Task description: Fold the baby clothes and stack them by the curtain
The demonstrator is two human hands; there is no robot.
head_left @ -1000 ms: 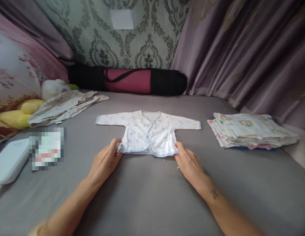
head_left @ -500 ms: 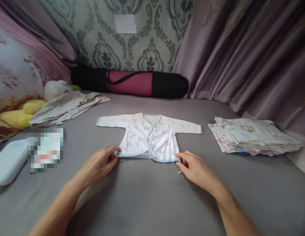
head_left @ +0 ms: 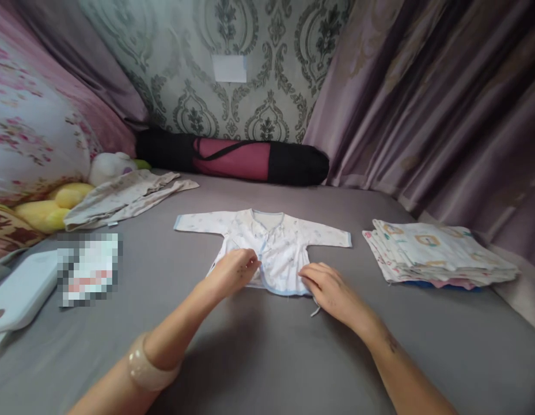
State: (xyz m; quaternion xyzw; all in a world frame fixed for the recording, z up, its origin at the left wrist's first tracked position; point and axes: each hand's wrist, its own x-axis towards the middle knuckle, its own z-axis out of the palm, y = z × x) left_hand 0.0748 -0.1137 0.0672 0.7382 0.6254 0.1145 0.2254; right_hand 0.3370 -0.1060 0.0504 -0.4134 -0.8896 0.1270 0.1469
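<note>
A shirt (head_left: 282, 265) lies spread on the grey sheet (head_left: 267, 357); the left hand (head_left: 233, 271), half curled, is over its front, the right hand (head_left: 333, 292), loosely bent, at its side; any grip I cannot tell

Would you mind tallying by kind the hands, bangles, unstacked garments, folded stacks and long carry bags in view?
Hands: 2, left hand and right hand
Bangles: 1, cream bangle
Unstacked garments: 2, white wrap top and pale printed trousers
Folded stacks: 1, printed cloths
Carry bags: 1, black-and-red bag
Total: 7
</note>
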